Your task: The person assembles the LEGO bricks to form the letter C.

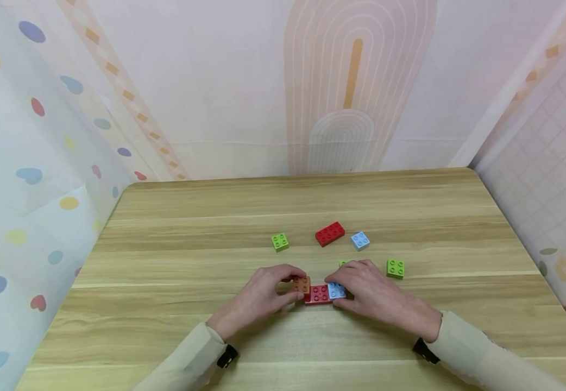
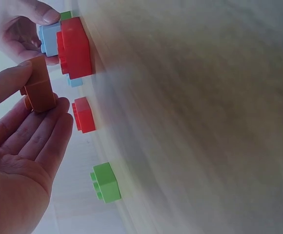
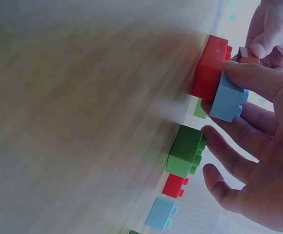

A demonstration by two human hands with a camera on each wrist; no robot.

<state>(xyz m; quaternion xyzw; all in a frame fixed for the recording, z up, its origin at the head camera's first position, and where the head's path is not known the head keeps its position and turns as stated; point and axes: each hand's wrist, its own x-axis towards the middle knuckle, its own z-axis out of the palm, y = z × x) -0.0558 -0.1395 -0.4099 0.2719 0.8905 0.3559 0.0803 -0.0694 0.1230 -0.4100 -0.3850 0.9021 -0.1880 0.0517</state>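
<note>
Beige sleeves (image 1: 182,355) reach over the wood-grain table (image 1: 190,244), leading to two bare hands midway between its left and right edges. Thumb and fingers of the left hand (image 1: 261,293) pinch a square brown-orange plastic brick (image 1: 301,285), studs up, by the left end of a long red plastic brick (image 1: 318,295); whether they touch cannot be told. It looks light, stiff and smooth but hardly fragile; opposite side walls, below the studs, seem the best hold. The right hand (image 1: 373,290) grips a square light-blue plastic brick (image 1: 335,290) on the red one's right end, its other fingers spread.

Beyond, towards the table's far edge, lie a square lime-green plastic brick (image 1: 280,242), a second long red brick (image 1: 329,234) and a second light-blue brick (image 1: 360,240). Another green brick (image 1: 395,269) sits nearer the right edge; one more green piece (image 1: 345,263) is mostly hidden behind the right hand.
</note>
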